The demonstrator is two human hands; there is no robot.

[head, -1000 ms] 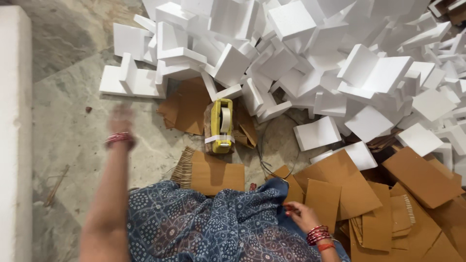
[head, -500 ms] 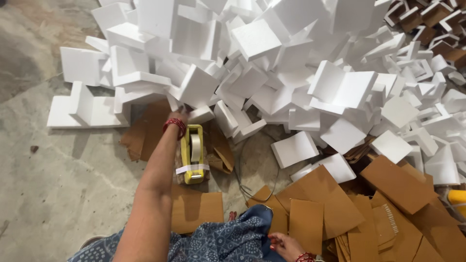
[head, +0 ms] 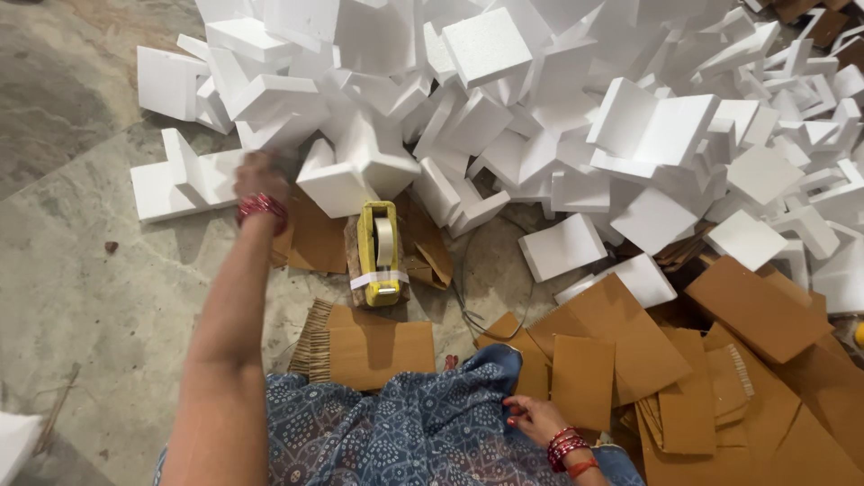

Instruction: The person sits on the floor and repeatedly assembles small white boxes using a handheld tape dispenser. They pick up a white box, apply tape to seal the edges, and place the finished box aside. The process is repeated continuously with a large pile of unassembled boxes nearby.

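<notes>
My left hand (head: 261,178) is stretched out and blurred at the near edge of a big pile of white foam blocks (head: 504,108). It is between an L-shaped foam piece (head: 184,184) and a chunky foam block (head: 346,175); its grip is not clear. Red bangles (head: 263,207) circle that wrist. My right hand (head: 531,418) rests low on the blue patterned cloth (head: 405,432) over my lap, fingers loosely spread, beside brown cardboard sheets (head: 630,351). A yellow tape dispenser (head: 378,252) stands on the floor just right of my left forearm.
Cardboard pieces lie in a heap at the lower right (head: 765,396) and one ridged sheet (head: 369,351) lies in front of my lap. The floor is grey stone (head: 81,270). A thin wire (head: 463,297) curls beside the dispenser.
My left arm has reached forward from the bare floor to the edge of the foam pile. The right hand stays on the cloth. The view has shifted slightly.
</notes>
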